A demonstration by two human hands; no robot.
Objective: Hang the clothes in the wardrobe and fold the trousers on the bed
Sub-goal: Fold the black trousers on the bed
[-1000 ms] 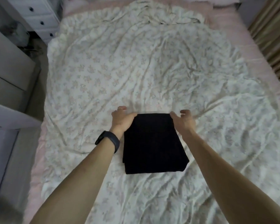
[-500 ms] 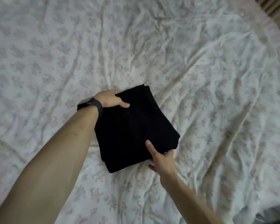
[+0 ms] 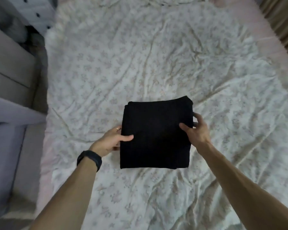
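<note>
Two hands grip the folded black trousers [image 3: 156, 135] by their side edges on the bed.

The left hand [image 3: 112, 140] clasps the left edge, thumb lying on top and fingers tucked down the side; a ring [image 3: 117, 128] shows on one finger and a dark wristband [image 3: 89, 159] sits on the wrist. The right hand [image 3: 195, 130] pinches the right edge, thumb on top and fingers curled round it. Between the hands the trousers lie as a flat, squared stack on the creased floral sheet [image 3: 156, 63], which spreads out on every side. Left of the left hand, beyond the sheet's edge, stands grey furniture [image 3: 10, 63], and further off a white drawer unit [image 3: 35, 10] with dark knobs. Far beyond the right hand hangs a striped curtain [image 3: 281, 22].
</note>
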